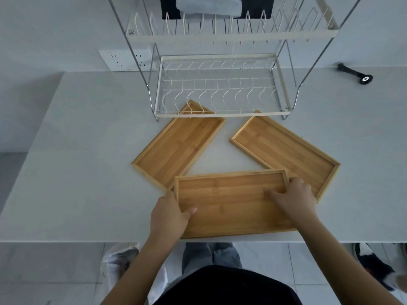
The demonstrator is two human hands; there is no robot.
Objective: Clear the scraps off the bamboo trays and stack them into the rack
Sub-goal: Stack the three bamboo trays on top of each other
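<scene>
At the near table edge both hands, left hand (170, 213) and right hand (294, 197), grip the near tray (231, 205); all three trays look scrap-free, rack (220, 115) holds none yet.

On the counter (77, 172), the rack (220, 89) stands at upper centre. Below it lie the left tray (176, 146), the right tray (286, 150) and, lowest, the near tray (231, 201), its corners overlapping both.

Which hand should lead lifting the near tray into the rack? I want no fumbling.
Probably the right hand: its fingers lie across the near tray close to its far rim, toward the rack. The left hand only grips the side edge.
</scene>
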